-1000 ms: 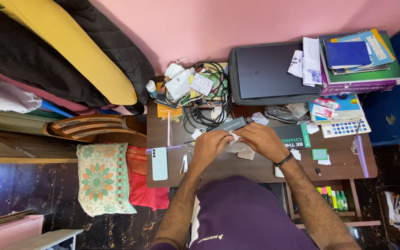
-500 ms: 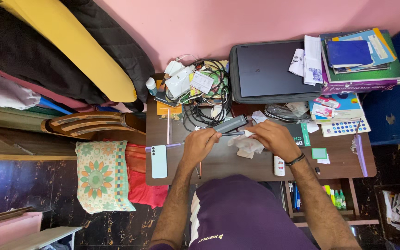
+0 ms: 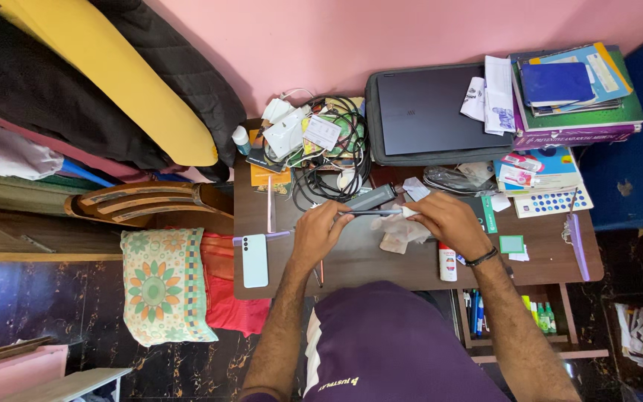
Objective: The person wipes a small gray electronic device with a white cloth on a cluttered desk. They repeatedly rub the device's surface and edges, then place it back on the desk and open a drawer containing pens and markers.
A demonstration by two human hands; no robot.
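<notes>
Pinching a thin dark rod (image 3: 372, 213) at one end with left hand (image 3: 320, 232), right hand (image 3: 444, 219) pressing a crumpled tissue (image 3: 400, 229) around the other end, just below the laptop (image 3: 429, 112). Wiping apparently midway; most of the rod bare.

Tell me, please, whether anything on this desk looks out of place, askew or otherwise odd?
Nothing looks spilled or broken. The oddest thing is the knotted heap of black cables and white chargers at the back of the desk. The pale phone also lies right at the desk's left edge.
</notes>
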